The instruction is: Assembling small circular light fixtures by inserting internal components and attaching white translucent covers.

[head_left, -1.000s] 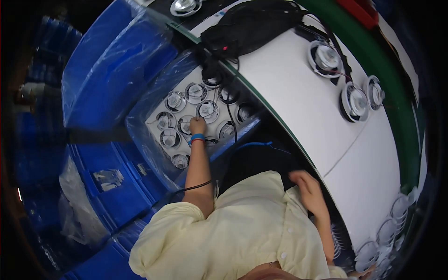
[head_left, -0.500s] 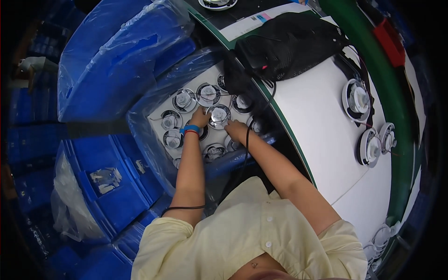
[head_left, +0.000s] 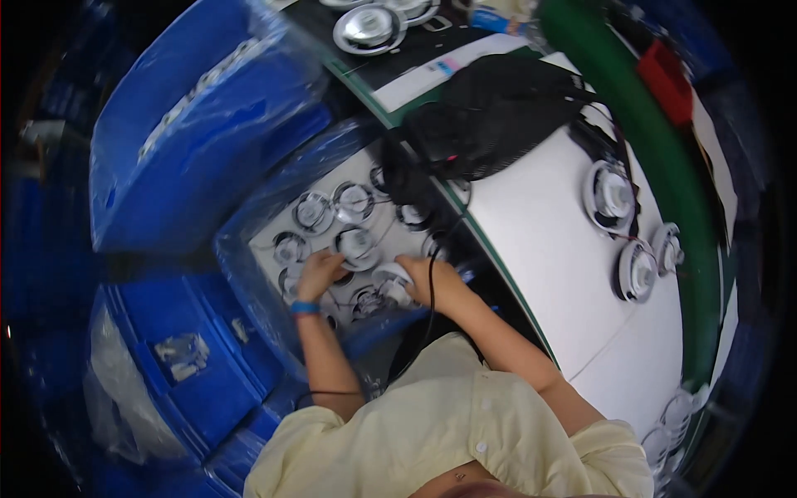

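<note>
Round white-rimmed downlights [head_left: 312, 212] with silvery middles and black wires lie spread over a white sheet in a blue bin [head_left: 241, 270] lined with clear plastic. My left hand [head_left: 320, 272] has its fingers partly stretched out beside the lower left rim of the middle downlight [head_left: 355, 246]; they are a little blurred. At the right, my right hand [head_left: 433, 284] has its thumb and fingers on the rim of a tilted downlight [head_left: 395, 284]; its fingertips are partly hidden. A dark cable hangs across that wrist.
Right of the bin, a white worktop [head_left: 531, 216] holds more downlights [head_left: 613, 197] and a black mesh bag [head_left: 498, 116]. Blue bins [head_left: 199, 141] stand at the left, one with loose pieces inside. A red container [head_left: 664, 83] sits at the far right.
Both hands have drawn away from the middle downlight, the left toward me, the right to the right, onto another downlight. The whole view has shifted down and left.
</note>
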Motion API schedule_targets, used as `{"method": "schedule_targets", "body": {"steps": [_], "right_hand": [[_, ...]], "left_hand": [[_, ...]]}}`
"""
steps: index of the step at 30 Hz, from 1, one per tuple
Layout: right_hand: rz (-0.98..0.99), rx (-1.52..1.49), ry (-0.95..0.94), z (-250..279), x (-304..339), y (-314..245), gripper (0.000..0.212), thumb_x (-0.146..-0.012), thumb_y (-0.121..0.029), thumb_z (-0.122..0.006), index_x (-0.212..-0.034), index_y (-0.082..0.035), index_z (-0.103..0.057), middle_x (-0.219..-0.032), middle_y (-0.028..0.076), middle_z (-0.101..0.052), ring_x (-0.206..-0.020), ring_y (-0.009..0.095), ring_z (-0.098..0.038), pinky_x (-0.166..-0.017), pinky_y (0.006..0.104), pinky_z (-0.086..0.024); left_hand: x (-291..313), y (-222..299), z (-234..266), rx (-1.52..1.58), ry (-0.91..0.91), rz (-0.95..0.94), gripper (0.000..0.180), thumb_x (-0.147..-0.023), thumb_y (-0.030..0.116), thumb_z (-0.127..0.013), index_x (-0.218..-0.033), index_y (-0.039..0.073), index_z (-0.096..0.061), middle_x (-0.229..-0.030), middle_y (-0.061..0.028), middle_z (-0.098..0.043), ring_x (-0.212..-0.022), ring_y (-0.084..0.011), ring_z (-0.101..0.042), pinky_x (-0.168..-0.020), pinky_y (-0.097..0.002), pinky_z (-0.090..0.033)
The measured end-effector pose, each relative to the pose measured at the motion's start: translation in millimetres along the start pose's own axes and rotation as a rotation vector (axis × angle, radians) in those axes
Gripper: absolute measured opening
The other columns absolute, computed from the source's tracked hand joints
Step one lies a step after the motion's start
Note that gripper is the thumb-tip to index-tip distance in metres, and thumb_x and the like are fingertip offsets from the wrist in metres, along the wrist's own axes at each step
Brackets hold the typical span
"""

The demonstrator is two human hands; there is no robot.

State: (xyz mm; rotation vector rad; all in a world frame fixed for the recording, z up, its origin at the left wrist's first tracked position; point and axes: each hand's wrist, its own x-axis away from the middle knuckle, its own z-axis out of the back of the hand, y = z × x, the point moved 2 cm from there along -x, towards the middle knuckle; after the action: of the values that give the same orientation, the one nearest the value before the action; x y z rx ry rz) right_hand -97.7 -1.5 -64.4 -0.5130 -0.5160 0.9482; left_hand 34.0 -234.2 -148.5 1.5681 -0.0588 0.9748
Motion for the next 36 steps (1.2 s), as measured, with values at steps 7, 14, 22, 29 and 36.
{"method": "schedule_targets", "body": {"steps": [7,14,22,29,36], "right_hand": [[-0.302,0.067,0.01,112.7,111.1,-51.6,0.061,-0.077,-0.012,-0.061,-0.136,-0.006,-0.046,-0.089,0.023,-0.065,-0.077,0.04,-0.065,-0.07,0.0467,-0.053],[-0.348,-0.434,0.388,175.0,184.5,-54.9,0.051,-0.076,-0.008,-0.055,-0.126,0.001,-0.057,-0.085,0.016,-0.069,-0.064,0.022,-0.068,-0.059,0.035,-0.053],[-0.418,-0.987,0.922,184.3,204.6,44.0,0.039,-0.085,-0.004,-0.05,-0.123,0.005,-0.054,-0.081,0.012,-0.066,-0.05,0.016,-0.063,-0.043,0.0253,-0.052],[-0.447,-1.004,1.09,159.0,173.3,51.3,0.044,-0.097,-0.026,-0.052,-0.131,0.001,-0.04,-0.094,0.014,-0.062,-0.07,0.021,-0.066,-0.065,0.0289,-0.057],[-0.213,-1.291,1.127,146.4,186.4,15.4,0.056,-0.095,-0.02,-0.056,-0.141,-0.004,-0.028,-0.128,0.016,-0.05,-0.105,0.029,-0.063,-0.092,0.0395,-0.053]], "left_hand": [[84.5,148.4,50.6,-0.051,0.237,-0.503,0.023,-0.095,0.017,-0.061,-0.107,-0.002,-0.061,-0.097,-0.0071,-0.065,-0.083,-0.0136,-0.065,-0.072,-0.0275,-0.055],[125.4,241.5,-54.9,0.145,-0.165,-0.738,0.038,-0.096,0.013,-0.058,-0.13,-0.003,-0.05,-0.115,-0.0101,-0.063,-0.095,-0.0172,-0.066,-0.079,-0.0289,-0.055],[92.1,234.3,-237.4,0.153,-0.691,-0.469,0.048,-0.095,0.011,-0.058,-0.137,-0.004,-0.04,-0.103,-0.0164,-0.066,-0.091,-0.023,-0.068,-0.077,-0.031,-0.059],[61.2,214.6,-276.4,0.152,-0.541,-0.59,0.062,-0.093,0.013,-0.062,-0.143,-0.003,-0.029,-0.104,-0.0207,-0.065,-0.086,-0.0234,-0.067,-0.077,-0.0324,-0.058],[90.6,193.1,-112.6,0.36,-0.058,-0.9,0.028,-0.1,0.02,-0.049,-0.115,-0.002,-0.058,-0.101,-0.0145,-0.066,-0.089,-0.0207,-0.065,-0.081,-0.0314,-0.053]]}}
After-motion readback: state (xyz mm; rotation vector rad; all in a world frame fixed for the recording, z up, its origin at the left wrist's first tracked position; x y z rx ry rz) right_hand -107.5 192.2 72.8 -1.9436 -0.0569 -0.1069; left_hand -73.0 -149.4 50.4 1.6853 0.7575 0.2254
